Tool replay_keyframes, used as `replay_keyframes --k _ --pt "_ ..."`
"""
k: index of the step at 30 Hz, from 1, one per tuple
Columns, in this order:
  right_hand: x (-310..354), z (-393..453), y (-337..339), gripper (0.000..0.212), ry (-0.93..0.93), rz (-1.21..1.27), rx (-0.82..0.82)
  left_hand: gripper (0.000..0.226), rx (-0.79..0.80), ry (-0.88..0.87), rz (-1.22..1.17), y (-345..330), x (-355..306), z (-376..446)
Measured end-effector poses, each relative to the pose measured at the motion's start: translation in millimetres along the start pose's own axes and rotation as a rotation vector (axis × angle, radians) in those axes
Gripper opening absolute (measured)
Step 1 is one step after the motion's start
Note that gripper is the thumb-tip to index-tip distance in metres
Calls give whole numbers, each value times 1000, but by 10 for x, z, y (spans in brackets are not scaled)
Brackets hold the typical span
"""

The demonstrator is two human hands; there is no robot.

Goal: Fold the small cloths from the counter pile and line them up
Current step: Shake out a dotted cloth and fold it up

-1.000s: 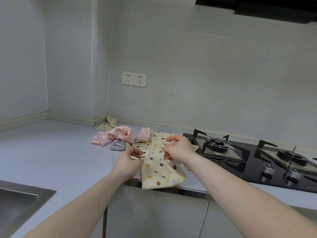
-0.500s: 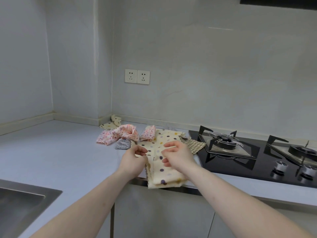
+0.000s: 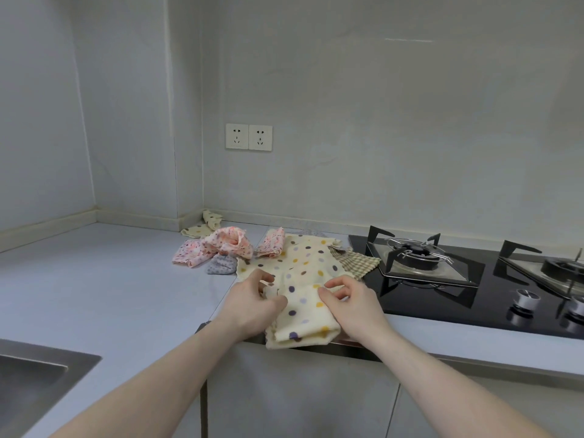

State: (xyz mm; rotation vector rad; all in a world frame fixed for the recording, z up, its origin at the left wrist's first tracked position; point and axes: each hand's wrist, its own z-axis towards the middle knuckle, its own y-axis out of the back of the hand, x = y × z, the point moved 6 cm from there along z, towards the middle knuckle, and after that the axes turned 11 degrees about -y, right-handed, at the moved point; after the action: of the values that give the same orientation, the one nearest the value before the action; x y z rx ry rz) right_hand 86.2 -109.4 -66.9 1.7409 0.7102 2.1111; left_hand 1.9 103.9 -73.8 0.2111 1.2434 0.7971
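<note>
A cream cloth with coloured polka dots [image 3: 300, 267] lies stretched on the counter, its near end doubled over and reaching the front edge. My left hand [image 3: 252, 303] pinches the folded edge on the left side. My right hand [image 3: 349, 300] pinches the same fold on the right side. Behind the cloth lies the pile: a pink floral cloth [image 3: 215, 246], a second pink cloth [image 3: 271, 245], a small grey dotted cloth [image 3: 221, 265], a green checked cloth [image 3: 357, 262] and a cream dotted cloth [image 3: 202, 227] in the corner.
A black glass gas hob [image 3: 474, 292] with two burners and knobs lies right of the cloths. A steel sink [image 3: 34, 384] is sunk into the counter at the near left. Two wall sockets [image 3: 248, 136] sit above the pile.
The dotted cloth went from hanging between my hands to lying on the counter. Both hands moved toward the near edge, and the near end is now doubled over.
</note>
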Motion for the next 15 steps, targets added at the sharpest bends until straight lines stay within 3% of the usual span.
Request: replay_keyframes --k 11,15 --pt "-141 98 -41 42 -26 243 189 36 -32 -68 -133 -4 -3 54" --pt "-131 103 2 41 -2 304 205 21 -24 -66 -166 -17 -40 40"
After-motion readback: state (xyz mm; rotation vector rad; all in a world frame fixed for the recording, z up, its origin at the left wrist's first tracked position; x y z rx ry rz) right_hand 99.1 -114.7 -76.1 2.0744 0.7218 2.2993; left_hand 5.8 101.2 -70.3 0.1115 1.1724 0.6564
